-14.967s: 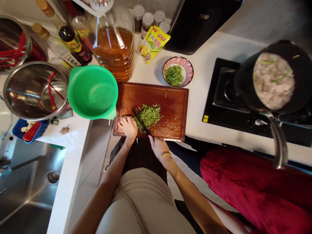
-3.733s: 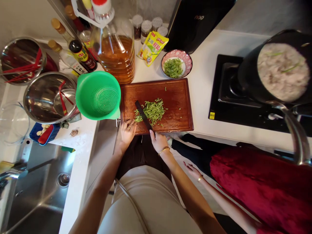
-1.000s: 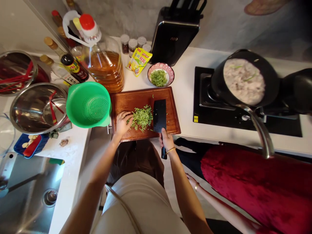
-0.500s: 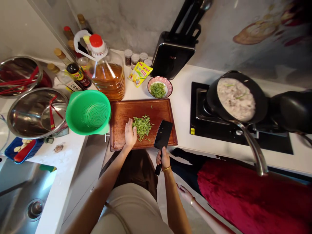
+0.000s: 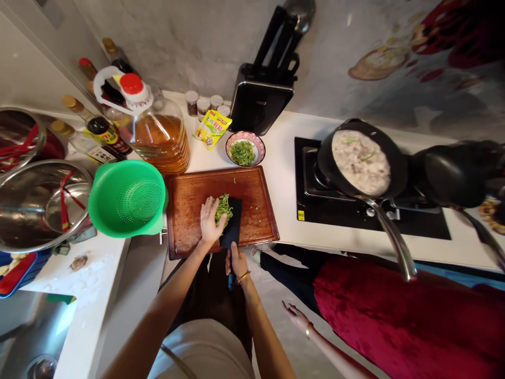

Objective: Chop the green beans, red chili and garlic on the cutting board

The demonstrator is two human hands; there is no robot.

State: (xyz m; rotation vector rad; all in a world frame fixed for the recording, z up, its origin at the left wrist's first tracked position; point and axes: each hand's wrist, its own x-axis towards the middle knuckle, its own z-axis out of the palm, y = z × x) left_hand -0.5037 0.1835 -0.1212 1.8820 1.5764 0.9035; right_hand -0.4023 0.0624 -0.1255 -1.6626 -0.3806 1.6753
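My right hand (image 5: 236,261) is closed round the handle of a black cleaver (image 5: 232,223), whose blade lies low over the wooden cutting board (image 5: 189,200). Shredded green vegetable (image 5: 224,208) is heaped between the blade and my left hand (image 5: 211,221). That hand is open, fingers stretched out, its palm against the left side of the heap. Part of the heap is hidden by the blade and fingers. Behind the board, a pink-rimmed bowl (image 5: 259,145) holds more green shreds.
A green colander (image 5: 126,197) stands left of the board, beside steel bowls and a big oil jug (image 5: 160,137). A knife block (image 5: 260,100) is at the back. On the right, a pan (image 5: 361,158) of pale food sits on the stove (image 5: 331,209). A co-worker's hand (image 5: 298,318) hangs nearby.
The cleaver has moved left, its blade now against the shreds. The heap is squeezed narrower between the blade and my left hand. The camera view has shifted slightly.
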